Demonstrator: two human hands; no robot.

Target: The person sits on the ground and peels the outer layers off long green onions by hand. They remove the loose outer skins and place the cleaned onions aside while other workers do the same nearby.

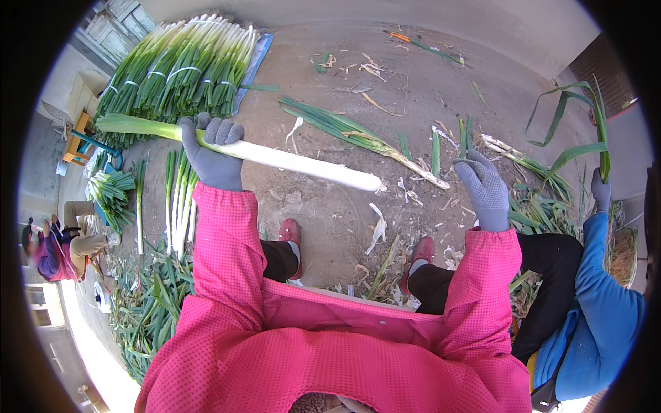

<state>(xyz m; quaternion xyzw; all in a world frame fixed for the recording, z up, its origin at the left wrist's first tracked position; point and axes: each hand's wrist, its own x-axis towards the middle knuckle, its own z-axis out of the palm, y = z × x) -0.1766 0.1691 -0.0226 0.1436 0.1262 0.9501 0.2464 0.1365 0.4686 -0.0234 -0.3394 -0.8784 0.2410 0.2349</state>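
Observation:
My left hand [214,152], in a grey dotted glove, is closed around a large green onion [304,166]. Its smooth white stalk points right and its green top points left. My right hand [483,186], gloved the same way, is raised at the right with a short piece of green leaf [465,135] at its fingertips. On the ground between my hands lies an untrimmed green onion [351,131] with long leaves and a dirty stalk. More untrimmed ones [526,160] lie just beyond my right hand.
Tied bundles of green onions [178,72] lie on a blue sheet at the upper left. Several peeled stalks [181,206] and a heap of leaves [155,310] are at the left. A co-worker in blue [604,279] holds leaves at the right; another person [57,248] sits far left.

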